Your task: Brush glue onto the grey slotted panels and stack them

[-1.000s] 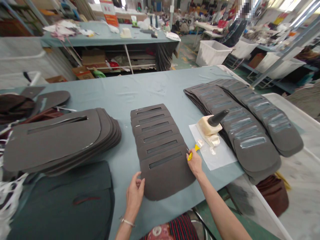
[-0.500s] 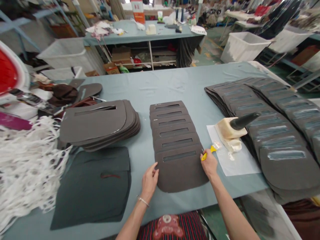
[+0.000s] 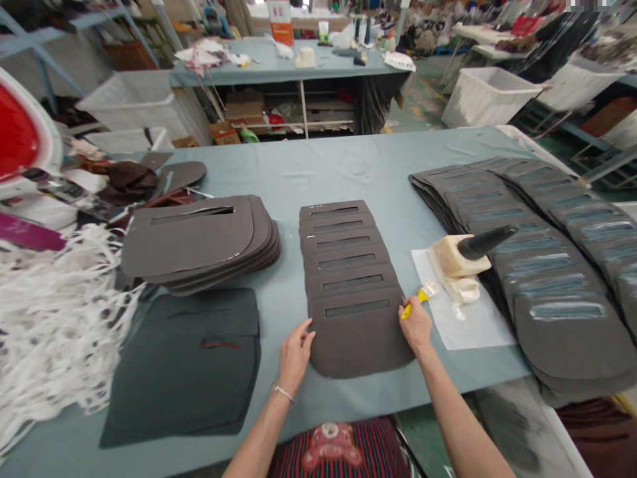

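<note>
Several dark grey fabric panels [image 3: 361,345] lie overlapped in a stepped row on the table in front of me, each with a long slot cut in it. At their left edge is my left hand [image 3: 296,353], its fingertips touching the side of the nearest panel and its fingers a little apart, with nothing seen in them. Along the right edge, my right hand [image 3: 416,328] is closed on a yellow-handled paintbrush [image 3: 419,300] whose pale bristles point up and right. Part of the brush handle is hidden in the fingers.
Right of the brush, a cream container with a dark-handled tool [image 3: 458,259] stands on a white sheet [image 3: 478,328] with white smears. Slotted panels with white streaks [image 3: 567,345] pile up at right. At left are a panel stack [image 3: 199,239], dark green sheets [image 3: 184,372] and white strips [image 3: 64,318].
The camera view has shifted very slightly. Both hands keep their places at the panels' edges, and the paintbrush stays in my right hand.
</note>
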The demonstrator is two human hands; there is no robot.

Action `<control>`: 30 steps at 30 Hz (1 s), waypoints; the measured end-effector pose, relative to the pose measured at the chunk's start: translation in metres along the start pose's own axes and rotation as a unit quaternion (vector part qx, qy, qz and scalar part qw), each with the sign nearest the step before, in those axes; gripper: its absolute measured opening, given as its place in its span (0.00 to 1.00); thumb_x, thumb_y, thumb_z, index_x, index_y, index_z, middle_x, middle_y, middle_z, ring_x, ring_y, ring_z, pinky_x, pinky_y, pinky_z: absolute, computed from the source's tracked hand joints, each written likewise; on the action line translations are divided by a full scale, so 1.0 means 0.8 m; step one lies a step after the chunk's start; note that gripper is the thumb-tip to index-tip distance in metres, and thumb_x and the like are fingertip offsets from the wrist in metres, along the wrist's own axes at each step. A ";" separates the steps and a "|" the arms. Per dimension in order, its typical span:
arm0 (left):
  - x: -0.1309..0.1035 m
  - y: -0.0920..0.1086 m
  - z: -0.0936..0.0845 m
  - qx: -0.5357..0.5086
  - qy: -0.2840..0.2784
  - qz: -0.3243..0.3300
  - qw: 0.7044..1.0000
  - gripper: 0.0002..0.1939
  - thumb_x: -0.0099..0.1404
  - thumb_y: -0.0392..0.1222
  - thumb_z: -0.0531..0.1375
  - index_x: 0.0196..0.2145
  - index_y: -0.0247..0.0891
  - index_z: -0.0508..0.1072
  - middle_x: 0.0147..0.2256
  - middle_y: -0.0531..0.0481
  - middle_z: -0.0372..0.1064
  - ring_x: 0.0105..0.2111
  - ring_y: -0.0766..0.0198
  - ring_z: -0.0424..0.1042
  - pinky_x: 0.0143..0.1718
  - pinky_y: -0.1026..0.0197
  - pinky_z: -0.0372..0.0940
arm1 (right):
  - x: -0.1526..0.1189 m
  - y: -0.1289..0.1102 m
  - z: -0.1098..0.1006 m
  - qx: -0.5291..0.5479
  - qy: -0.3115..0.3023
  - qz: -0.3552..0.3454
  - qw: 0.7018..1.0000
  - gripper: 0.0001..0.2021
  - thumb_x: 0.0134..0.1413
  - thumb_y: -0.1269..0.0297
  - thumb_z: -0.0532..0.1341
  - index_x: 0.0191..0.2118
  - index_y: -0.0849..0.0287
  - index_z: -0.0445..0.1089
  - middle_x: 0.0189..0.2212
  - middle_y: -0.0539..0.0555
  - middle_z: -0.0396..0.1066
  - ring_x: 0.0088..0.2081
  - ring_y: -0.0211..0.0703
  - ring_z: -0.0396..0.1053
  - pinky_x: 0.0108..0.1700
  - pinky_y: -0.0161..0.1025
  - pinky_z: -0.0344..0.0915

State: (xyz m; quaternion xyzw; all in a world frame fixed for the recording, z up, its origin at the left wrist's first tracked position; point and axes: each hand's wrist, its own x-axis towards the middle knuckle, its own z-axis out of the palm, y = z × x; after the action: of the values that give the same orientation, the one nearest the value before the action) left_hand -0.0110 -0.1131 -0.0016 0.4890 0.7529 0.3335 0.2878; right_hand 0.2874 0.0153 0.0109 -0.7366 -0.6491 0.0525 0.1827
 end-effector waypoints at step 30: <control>-0.001 0.016 -0.039 0.127 0.086 0.040 0.987 0.19 0.65 0.40 0.49 0.51 0.40 0.68 0.43 0.42 0.64 0.43 0.57 0.65 0.46 0.54 0.61 | 0.016 0.016 -0.004 -0.067 0.117 -0.146 0.980 0.11 0.51 0.63 0.56 0.40 0.61 0.65 0.31 0.58 0.65 0.35 0.48 0.60 0.37 0.40 0.56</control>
State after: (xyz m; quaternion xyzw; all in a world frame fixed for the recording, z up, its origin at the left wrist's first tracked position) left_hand -0.0278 -0.1173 0.0276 0.5204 0.7911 0.2875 0.1439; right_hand 0.3023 0.0259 0.0112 -0.6454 -0.7260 -0.1046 0.2130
